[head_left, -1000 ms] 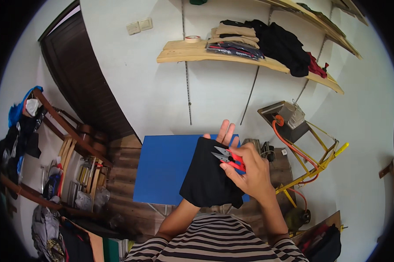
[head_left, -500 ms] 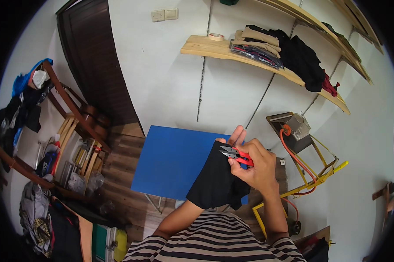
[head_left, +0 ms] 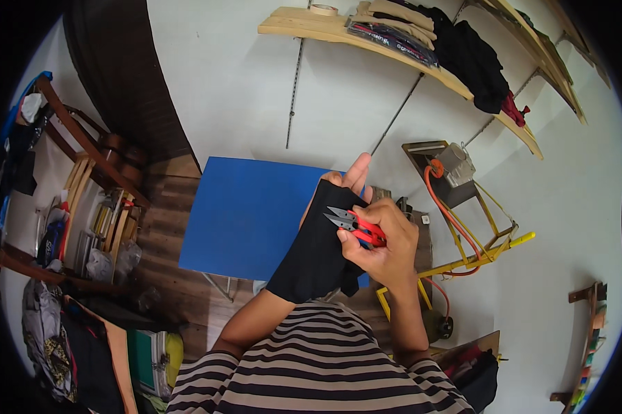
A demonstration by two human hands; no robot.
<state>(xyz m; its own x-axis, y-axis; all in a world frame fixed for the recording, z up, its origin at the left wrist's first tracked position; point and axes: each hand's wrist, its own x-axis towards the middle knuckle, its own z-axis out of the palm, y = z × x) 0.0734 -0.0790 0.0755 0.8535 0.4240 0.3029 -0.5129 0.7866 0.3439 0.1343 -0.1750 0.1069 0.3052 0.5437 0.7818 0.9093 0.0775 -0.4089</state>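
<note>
Now, right hand (head_left: pixel 387 241): my thumb and fingers are closed round the red-handled snips (head_left: pixel 356 222), whose two blades stand a little apart with nothing I can see between them.
Left hand (head_left: pixel 357 174): two fingers stretch up past the cloth, loosely parted; the palm is covered, so I cannot tell whether it grips anything.
Black cloth (head_left: pixel 316 248): spread along my left palm and wrist, over the right half of the blue desk (head_left: pixel 242 214) as I look down, its lower end reaching past the near edge.
Done: the cloth is laid out along my hand and the snips are at it, points lying over its upper part; I judge the setting-up complete.
Left: no cut shows and nothing cut off lies on the desk's left half, so I'd say the snipping itself remains, though how much I can't tell.
Hidden: the cloth's underside, and most of the desk's right edge.
Hard to make out: whether the blade tips touch the cloth or hover just above; any seam or loose end, black on black.
</note>
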